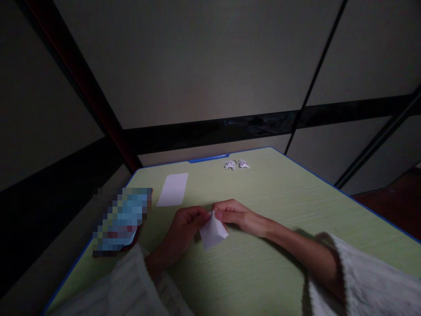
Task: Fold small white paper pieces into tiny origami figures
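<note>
A small white folded paper [213, 232] stands just above the pale green tabletop [269, 272], near its middle. My left hand [184, 228] pinches the paper's upper left edge with curled fingers. My right hand [235, 216] pinches the top corner from the right side, fingers pressed together. Both wrists come out of white knitted sleeves at the bottom of the view.
A flat white paper strip [173, 189] lies on the table behind my left hand. Two small folded white paper figures [236, 164] sit near the far edge. A blurred blue-and-red object [120, 221] rests at the table's left edge. Walls with dark beams stand behind.
</note>
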Demonstrator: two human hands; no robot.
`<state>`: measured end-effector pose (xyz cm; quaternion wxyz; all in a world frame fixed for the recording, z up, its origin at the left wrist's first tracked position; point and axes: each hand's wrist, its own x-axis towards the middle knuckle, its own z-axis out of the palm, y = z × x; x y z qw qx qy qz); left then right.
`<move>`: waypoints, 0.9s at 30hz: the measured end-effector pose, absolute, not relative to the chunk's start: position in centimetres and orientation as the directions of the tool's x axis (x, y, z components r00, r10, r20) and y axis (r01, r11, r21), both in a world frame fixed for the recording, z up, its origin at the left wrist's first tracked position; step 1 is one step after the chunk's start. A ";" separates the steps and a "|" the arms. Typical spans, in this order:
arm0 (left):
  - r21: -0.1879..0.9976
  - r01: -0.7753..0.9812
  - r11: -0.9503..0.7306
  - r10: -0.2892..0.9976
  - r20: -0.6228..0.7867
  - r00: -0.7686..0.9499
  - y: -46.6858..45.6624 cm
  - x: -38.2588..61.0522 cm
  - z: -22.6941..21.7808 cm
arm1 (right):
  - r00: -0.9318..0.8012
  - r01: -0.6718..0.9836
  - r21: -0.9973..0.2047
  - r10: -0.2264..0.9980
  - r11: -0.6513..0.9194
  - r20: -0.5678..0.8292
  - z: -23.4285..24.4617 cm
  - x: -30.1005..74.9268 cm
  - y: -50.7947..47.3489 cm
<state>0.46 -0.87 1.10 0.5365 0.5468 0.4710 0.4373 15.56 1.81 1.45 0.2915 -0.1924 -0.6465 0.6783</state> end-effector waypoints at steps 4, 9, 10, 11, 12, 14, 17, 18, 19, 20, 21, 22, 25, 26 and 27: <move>0.998 0.055 0.030 0.979 -0.040 0.198 -0.9 0.5 1.2 | -0.760 -0.128 -0.991 0.638 0.033 0.119 1.4 15.6 1.7; 0.997 0.029 0.070 0.972 -0.075 0.222 -0.9 0.6 1.2 | -0.761 -0.109 -0.993 0.639 0.046 0.113 1.6 15.5 1.7; 0.997 0.023 0.080 0.972 -0.083 0.221 -0.9 0.7 1.2 | -0.758 -0.104 -0.994 0.644 0.043 0.107 1.7 15.4 1.7; 0.996 0.022 0.087 0.972 -0.090 0.217 -0.9 0.7 1.3 | -0.751 -0.099 -0.994 0.652 0.039 0.101 1.7 15.4 1.7; 0.996 0.028 0.090 0.975 -0.094 0.203 -0.9 0.7 1.3 | -0.743 -0.094 -0.995 0.663 0.034 0.093 1.7 15.3 1.7; 0.995 0.044 0.092 0.982 -0.098 0.161 -0.9 0.8 1.4 | -0.723 -0.085 -0.996 0.687 0.024 0.079 1.7 15.3 1.8; 0.996 0.058 0.067 0.994 -0.072 0.081 -0.8 0.8 1.6 | -0.711 -0.082 -0.997 0.701 0.005 0.062 1.5 15.1 1.9; 0.996 0.067 0.051 0.997 -0.054 0.055 -0.8 0.8 1.6 | -0.712 -0.077 -0.997 0.700 0.001 0.056 1.4 15.1 1.9; 0.996 0.079 0.030 0.999 -0.033 0.028 -0.8 0.7 1.6 | -0.710 -0.072 -0.997 0.702 0.002 0.053 1.3 15.0 1.9; 0.996 0.094 0.011 1.000 -0.011 0.001 -0.8 0.7 1.6 | -0.705 -0.065 -0.998 0.708 0.007 0.050 1.2 15.0 1.9; 0.995 0.104 -0.003 1.000 0.005 -0.022 -0.7 0.7 1.6 | -0.693 -0.056 -0.998 0.719 0.014 0.049 1.1 15.0 1.8; 0.994 0.107 -0.010 0.999 0.014 -0.039 -0.7 0.7 1.6 | -0.680 -0.047 -0.999 0.732 0.023 0.049 1.0 14.9 1.8; 0.996 0.085 -0.011 0.997 0.017 -0.077 -0.8 0.7 1.7 | -0.646 -0.033 -0.999 0.761 0.043 0.054 1.1 14.9 1.7; 0.997 0.075 -0.009 0.996 0.015 -0.083 -0.8 0.8 1.8 | -0.640 -0.035 -0.998 0.766 0.046 0.058 1.2 14.9 1.7; 0.998 0.068 -0.009 0.996 0.015 -0.084 -0.8 0.8 1.8 | -0.635 -0.040 -0.998 0.770 0.050 0.064 1.3 14.9 1.7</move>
